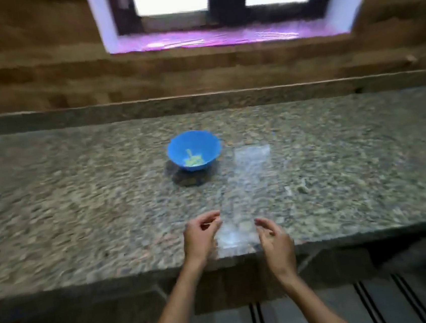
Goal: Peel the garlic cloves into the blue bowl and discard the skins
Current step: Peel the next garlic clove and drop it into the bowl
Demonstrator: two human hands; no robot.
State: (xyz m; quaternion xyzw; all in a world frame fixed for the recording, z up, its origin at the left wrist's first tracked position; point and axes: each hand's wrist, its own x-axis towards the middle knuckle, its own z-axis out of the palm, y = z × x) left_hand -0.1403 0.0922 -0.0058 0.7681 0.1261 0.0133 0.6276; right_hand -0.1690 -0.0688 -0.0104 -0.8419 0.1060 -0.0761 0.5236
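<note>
I see a speckled granite surface [79, 201], polished and blurred by motion. A round blue bowl [193, 150] of smooth plastic stands well beyond my left hand [201, 235], upright, with a few pale yellowish pieces [193, 160] at its bottom; they are too blurred for me to tell what they are.

A clear plastic bag [244, 197], thin and flat, lies between the hands. Its long axis runs away from them, and its far end lies just right of the bowl.

The left hand's fingers are curled at the bag's near left edge; I cannot tell whether they pinch it. My right hand [275, 239] has its fingers loosely bent at the bag's right edge, holding nothing. A small pale scrap [301, 190] lies beyond the right hand.
</note>
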